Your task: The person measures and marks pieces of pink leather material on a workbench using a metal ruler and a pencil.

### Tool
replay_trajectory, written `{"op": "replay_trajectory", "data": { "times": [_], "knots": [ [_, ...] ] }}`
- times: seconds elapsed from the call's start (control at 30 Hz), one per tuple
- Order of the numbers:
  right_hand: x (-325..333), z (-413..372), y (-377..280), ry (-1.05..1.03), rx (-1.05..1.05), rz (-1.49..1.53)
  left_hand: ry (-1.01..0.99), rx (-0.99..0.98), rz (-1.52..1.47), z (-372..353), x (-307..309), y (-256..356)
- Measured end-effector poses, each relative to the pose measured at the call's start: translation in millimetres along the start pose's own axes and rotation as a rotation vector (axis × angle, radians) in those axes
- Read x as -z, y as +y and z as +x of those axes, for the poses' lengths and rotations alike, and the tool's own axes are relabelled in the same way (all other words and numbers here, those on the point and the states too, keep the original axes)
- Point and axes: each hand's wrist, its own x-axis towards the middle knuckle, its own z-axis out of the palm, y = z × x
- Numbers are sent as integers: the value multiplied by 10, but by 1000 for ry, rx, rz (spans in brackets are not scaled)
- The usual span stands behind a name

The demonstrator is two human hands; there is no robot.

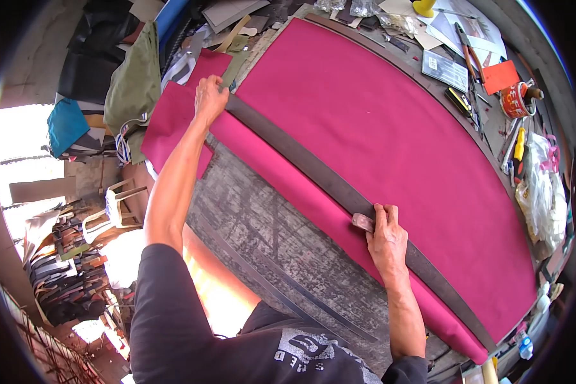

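Note:
A large sheet of magenta fabric or leather covers much of the worktable, its near strip lying along the table's bare part. Across it runs a long dark straightedge, slanting from upper left to lower right. My left hand is closed around the far left end of the straightedge. Further along, my right hand has its fingers curled over the straightedge, gripping a small pale pinkish block that sits at its near edge. Smaller magenta pieces lie beyond my left forearm.
The scratched grey tabletop shows in front of me, with dark strips on it. Along the far edge lie pliers, a red tin, a yellow-handled screwdriver and a plastic bag. A white chair stands left.

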Motion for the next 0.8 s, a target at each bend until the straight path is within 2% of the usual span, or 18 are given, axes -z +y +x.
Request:
{"op": "replay_trajectory", "data": {
  "times": [0.1,0.3,0.4,0.5,0.6,0.73,0.8],
  "knots": [
    [26,23,-2,-18,2,51,-75,31,130,-583,65,147],
    [14,59,42,-26,16,60,150,-205,-20,-992,-119,-90],
    [53,73,72,-56,53,70,233,-69,-121,-1074,-113,2],
    [21,55,59,-89,63,68,139,-97,-29,-1090,-68,-96],
    [50,49,78,-100,79,79,148,-143,74,-988,9,-5],
    [75,50,48,-116,57,42,40,-220,14,-446,145,143],
    [35,12,11,-68,40,39,-113,-112,-1,-130,137,136]
  ]
}}
